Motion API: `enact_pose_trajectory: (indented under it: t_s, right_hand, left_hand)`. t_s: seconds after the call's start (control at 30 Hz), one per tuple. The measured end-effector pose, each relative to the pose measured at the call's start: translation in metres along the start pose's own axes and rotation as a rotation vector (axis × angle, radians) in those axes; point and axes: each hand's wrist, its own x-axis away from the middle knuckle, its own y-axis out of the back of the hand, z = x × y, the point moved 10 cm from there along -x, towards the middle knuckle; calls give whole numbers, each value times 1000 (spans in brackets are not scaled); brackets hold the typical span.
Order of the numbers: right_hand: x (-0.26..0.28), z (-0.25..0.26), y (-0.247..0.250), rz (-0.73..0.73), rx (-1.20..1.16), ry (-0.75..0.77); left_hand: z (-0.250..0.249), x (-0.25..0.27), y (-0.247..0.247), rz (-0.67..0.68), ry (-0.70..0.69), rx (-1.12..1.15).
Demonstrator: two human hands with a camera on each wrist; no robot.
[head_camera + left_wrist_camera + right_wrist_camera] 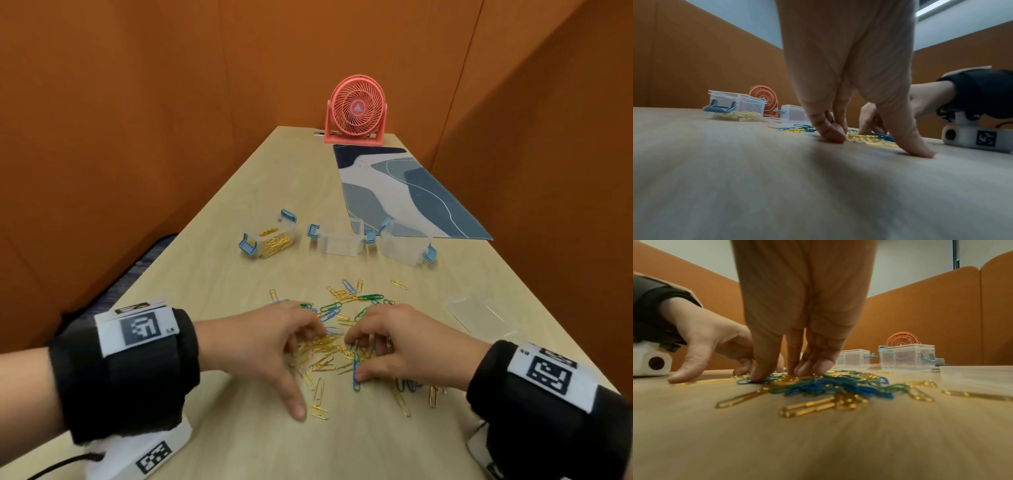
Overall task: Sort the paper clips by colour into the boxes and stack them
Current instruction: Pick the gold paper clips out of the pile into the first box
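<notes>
Gold, blue and green paper clips [342, 318] lie in a loose pile on the near part of the wooden table [212, 281]. My left hand [301, 373] arches over the pile's left side, fingertips down on gold clips [865, 139] and thumb spread flat on the table. My right hand [363, 359] arches over the right side, its thumb pressing a blue clip [356, 375] and its fingertips on the mixed clips [838, 384]. Neither hand lifts anything. Beyond stand three clear boxes with blue latches. The left box [270, 238] holds gold clips, while the middle box [339, 241] and right box [406, 245] look empty.
Clear lids [479, 317] lie to the right of the pile. A patterned blue mat [407, 192] covers the far right of the table, with a pink desk fan [356, 109] at the far end. Orange partition walls close in on three sides.
</notes>
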Motion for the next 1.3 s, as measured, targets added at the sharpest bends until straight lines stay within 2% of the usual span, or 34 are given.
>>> enact_pose_trajectory:
  t_s: [0.13, 0.27, 0.4, 0.5, 0.73, 0.9, 1.07, 1.2, 1.3]
  right_hand:
    - [5, -6, 4, -37, 75, -45]
    - [8, -1, 9, -78, 91, -33]
    - [6, 7, 2, -20, 53, 9]
    - [5, 1, 2, -18, 104, -27]
    - [5, -11, 16, -130, 172, -125]
    - [5, 9, 10, -82, 10, 7]
    - [5, 15, 0, -29, 10, 6]
    - [5, 21, -6, -15, 22, 2]
    - [0, 21, -7, -18, -30, -8]
  left_hand:
    - [-9, -6, 4, -39, -72, -9]
    - [-15, -8, -2, -2, -119, -76]
    - [-18, -11, 2, -51, -135, -44]
    - [-14, -5, 10, -104, -130, -35]
    - [-27, -2, -3, -71, -202, -94]
    - [-34, -7, -2, -71, -250, -40]
    - [-26, -4, 6, -108, -234, 6]
    - [-26, -3, 7, -101, -230, -96]
    - [-15, -3, 14, -103, -151, -56]
